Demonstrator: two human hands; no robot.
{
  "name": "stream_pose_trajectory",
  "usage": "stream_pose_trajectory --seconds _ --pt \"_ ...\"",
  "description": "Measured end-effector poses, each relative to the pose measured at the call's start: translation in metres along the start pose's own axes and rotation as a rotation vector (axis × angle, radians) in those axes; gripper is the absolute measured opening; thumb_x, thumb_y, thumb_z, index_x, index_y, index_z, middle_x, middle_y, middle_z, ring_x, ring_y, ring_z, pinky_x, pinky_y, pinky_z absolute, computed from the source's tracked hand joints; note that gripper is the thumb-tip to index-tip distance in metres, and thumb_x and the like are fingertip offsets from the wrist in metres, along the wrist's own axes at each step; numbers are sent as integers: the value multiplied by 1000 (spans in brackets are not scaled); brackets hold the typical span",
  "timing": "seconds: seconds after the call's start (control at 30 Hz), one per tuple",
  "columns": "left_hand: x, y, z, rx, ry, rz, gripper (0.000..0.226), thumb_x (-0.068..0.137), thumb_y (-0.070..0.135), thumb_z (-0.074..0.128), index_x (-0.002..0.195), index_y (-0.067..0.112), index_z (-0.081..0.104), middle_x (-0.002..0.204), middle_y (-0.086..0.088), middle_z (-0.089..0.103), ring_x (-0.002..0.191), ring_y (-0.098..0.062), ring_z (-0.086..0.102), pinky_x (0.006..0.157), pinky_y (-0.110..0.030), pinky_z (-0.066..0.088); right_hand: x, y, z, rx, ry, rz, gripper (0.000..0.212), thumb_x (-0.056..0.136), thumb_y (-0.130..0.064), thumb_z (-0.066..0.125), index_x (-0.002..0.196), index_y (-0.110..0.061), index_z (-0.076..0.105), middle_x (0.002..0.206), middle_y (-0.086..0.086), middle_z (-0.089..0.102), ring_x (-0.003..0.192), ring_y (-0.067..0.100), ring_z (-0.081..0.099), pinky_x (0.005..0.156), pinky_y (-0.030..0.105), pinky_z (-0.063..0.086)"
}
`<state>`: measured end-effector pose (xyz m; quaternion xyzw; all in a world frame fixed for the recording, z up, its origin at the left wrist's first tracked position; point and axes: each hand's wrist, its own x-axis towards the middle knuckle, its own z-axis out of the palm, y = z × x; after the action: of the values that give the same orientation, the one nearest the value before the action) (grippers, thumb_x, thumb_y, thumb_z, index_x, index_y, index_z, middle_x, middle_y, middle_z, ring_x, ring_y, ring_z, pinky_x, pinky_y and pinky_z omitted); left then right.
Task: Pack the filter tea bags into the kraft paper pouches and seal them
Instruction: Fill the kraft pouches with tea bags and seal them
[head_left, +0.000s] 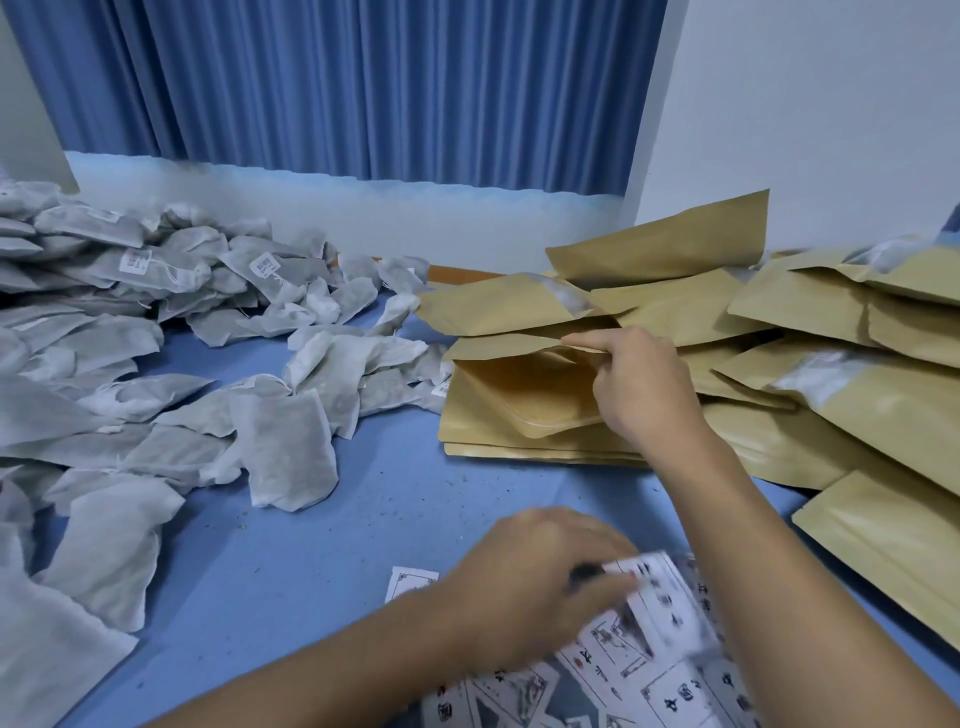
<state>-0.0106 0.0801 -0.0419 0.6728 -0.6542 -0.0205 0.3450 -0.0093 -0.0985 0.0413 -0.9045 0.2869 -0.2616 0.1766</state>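
Right hand pinches a flat, matte kraft pouch (tan, creased); left hand blurred, hold cannot be told.

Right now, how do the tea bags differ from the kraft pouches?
The tea bags are grey-white, crumpled, smaller, heaped left; the kraft pouches are tan, flat, larger, stacked right. The right hand pinches a pouch; no hand touches a tea bag. Both lie on the blue table.

Blue pleated curtain across the back, pale ledge under it, white wall on the right. Blue cloth covers the table, with dark specks on it. At the near edge: printed label sheets, partly blurred. One loose label lies just left of them. Wood strip at the far edge.
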Motion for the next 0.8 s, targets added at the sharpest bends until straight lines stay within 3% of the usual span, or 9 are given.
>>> stream_pose_trajectory --seconds 0.1,0.27,0.33,0.4,0.5,0.63,0.7,0.77,0.8 --pt "7 -15 -13 -207 135 -213 26 101 37 57 108 20 75 105 9 74 98 -9 67 88 -38 54 -1 -2 1 -5 8 -18 56 94 -5 44 121 -47 68 114 6 69 98 30 59 82 33 50" --pt "11 -23 -27 -218 419 -313 19 98 31 61 101 22 77 94 13 73 88 -10 68 78 -33 54 -2 -4 -1 -10 8 -9 55 93 -5 46 120 -47 68 115 4 69 100 29 61 79 31 49" --pt "15 -24 -36 -25 555 -251 17 98 25 61 98 16 75 94 9 70 85 -12 65 76 -34 53 -3 -5 -3 -11 -5 -13 55 92 -4 45 121 -46 68 117 4 69 102 29 61 82 32 50" --pt "24 -23 -49 302 590 -189 18 101 22 57 100 10 70 104 2 67 93 -19 62 79 -36 51 -5 -8 -5 0 -12 -11 58 90 -3 44 122 -45 68 118 4 69 104 29 60 83 32 50" --pt "52 -27 -58 609 387 -307 9 100 19 55 99 13 62 111 -4 59 102 -24 56 73 -35 46 -8 -14 -8 6 -29 -10 62 85 -2 42 122 -44 68 118 4 69 107 30 60 87 33 52" --pt "106 -38 -58 580 165 -615 15 91 29 64 83 21 54 93 -4 63 96 -31 64 65 -33 37 -14 -22 -10 38 -24 -79 59 77 1 46 107 -42 74 89 2 74 92 30 63 79 37 55" --pt "131 -60 -56 638 98 -660 10 93 28 61 101 24 59 110 -5 63 111 -30 60 80 -35 45 -13 -21 -8 14 2 -97 62 82 0 47 116 -46 70 98 4 73 96 32 62 82 37 55" --pt "143 -85 -55 631 7 -683 37 102 33 47 137 22 48 144 -9 48 134 -29 44 110 -38 33 -9 -17 -5 10 18 -79 61 88 -3 47 125 -48 65 116 5 69 105 33 60 87 35 52" --pt "147 -92 -55 582 -26 -671 42 105 35 40 145 22 41 152 -9 40 139 -28 37 116 -38 25 -8 -14 -3 5 17 -72 61 90 -3 46 126 -49 64 120 4 67 107 32 59 88 34 52"
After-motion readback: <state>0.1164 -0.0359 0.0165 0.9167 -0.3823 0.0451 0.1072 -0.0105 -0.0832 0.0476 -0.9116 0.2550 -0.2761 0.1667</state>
